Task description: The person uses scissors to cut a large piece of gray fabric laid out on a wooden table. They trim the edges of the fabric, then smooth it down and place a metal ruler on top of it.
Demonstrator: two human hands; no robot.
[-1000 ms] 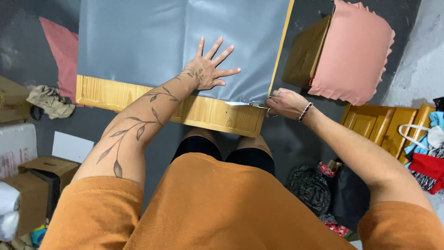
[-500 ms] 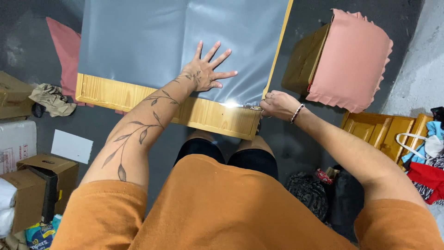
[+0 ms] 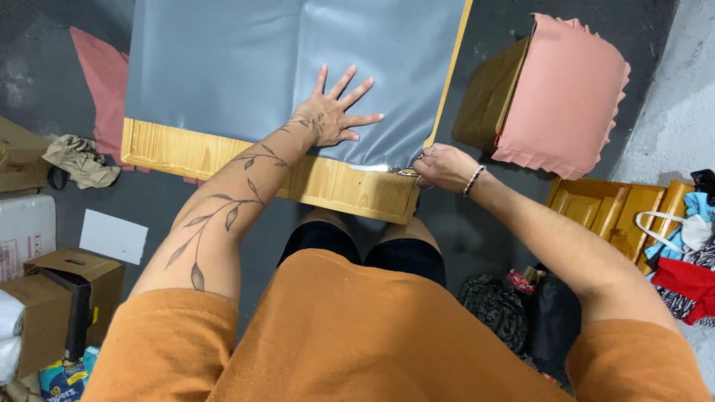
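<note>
A grey vinyl sheet (image 3: pixel 246 67) lies over a pale wooden panel (image 3: pixel 223 160) on the floor. My left hand (image 3: pixel 335 117) presses flat on the sheet near its lower edge, fingers spread. My right hand (image 3: pixel 445 167) is at the panel's lower right corner, closed on what looks like a pair of scissors (image 3: pixel 408 173) at the sheet's edge. A shiny strip of the sheet (image 3: pixel 372 168) shows just left of the scissors.
A brown box under a pink cloth (image 3: pixel 566 97) stands at the right. Small wooden doors (image 3: pixel 618 208) and clothes (image 3: pixel 685 275) lie at the lower right. Cardboard boxes (image 3: pixel 67 286), a white sheet (image 3: pixel 112 237) and crumpled paper (image 3: pixel 78 158) are at the left. Another pink cloth (image 3: pixel 100 82) lies beside the panel.
My right hand has shifted slightly left along the sheet's lower edge. My left hand stays pressed flat in the same spot.
</note>
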